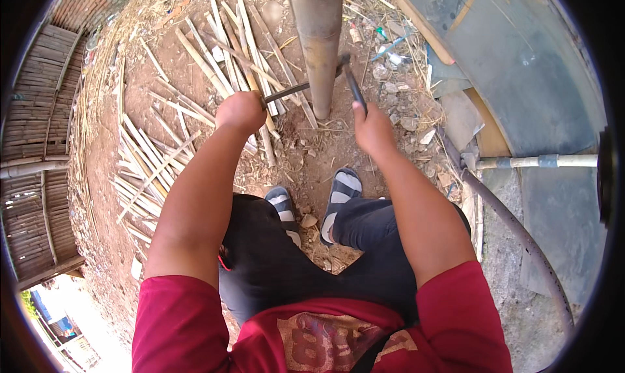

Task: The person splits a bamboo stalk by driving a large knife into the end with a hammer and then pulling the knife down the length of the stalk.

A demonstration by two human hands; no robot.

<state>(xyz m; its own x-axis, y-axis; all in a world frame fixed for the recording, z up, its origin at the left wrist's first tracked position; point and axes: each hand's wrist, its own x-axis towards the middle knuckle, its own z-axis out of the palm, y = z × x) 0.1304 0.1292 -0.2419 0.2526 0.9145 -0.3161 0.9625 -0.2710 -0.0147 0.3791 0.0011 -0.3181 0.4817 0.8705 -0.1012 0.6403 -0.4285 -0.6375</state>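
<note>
My left hand [241,112] is closed in a fist around the handle of a long, narrow dark blade [286,91], stretched out to the right. The blade meets a thick bamboo pole [323,67], which stands upright in front of me; I cannot tell how deep it sits in the pole. My right hand [375,132] grips a hammer [355,86] by its dark handle. The hammer's head is just right of the pole, close to the blade's far end; whether they touch is unclear.
Many split bamboo strips [140,158] lie on the dirt ground to the left. Grey sheets [521,67] and a dark curved pipe [514,226] are at the right, with rubble and litter beside the pole. A woven bamboo wall [39,106] stands far left. My sandalled feet [344,190] are below.
</note>
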